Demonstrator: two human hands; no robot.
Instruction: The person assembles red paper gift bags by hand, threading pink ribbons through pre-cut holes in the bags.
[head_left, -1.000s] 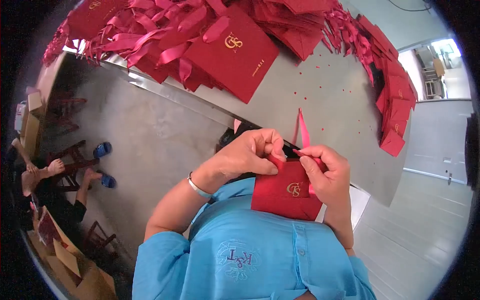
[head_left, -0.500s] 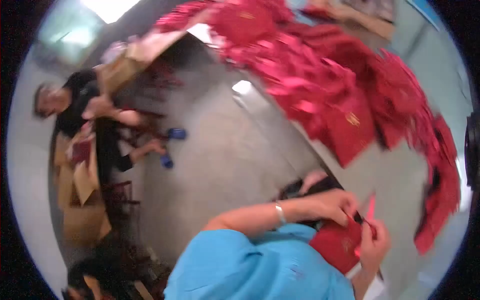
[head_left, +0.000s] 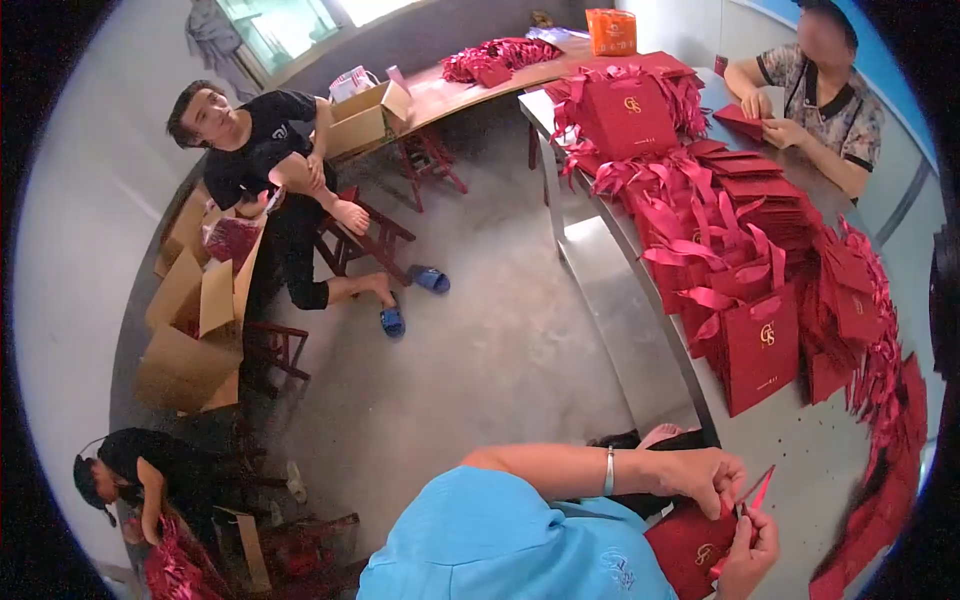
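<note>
A red paper bag [head_left: 690, 545] with a gold logo lies close against the light blue shirt, at the table's near edge. My left hand [head_left: 708, 478], with a light band at the wrist, has its fingers pinched at the bag's upper edge. My right hand [head_left: 750, 555] is closed at the bag's right side, beside a small dark item too small to name. A pink-red ribbon [head_left: 762, 488] sticks up between the two hands. Where it meets the bag is covered by fingers.
Heaped red bags [head_left: 760, 350] with ribbons cover much of the table [head_left: 760, 440]. Across it a person [head_left: 830, 110] holds a red item. At the left, one person [head_left: 270, 140] sits by open cartons [head_left: 185, 365]; another [head_left: 150, 480] bends over red ribbons. An orange bag [head_left: 612, 32] stands far back.
The view has swung and sharpened, bringing the person across the table into sight. My hands remain close together at the red bag and ribbon.
</note>
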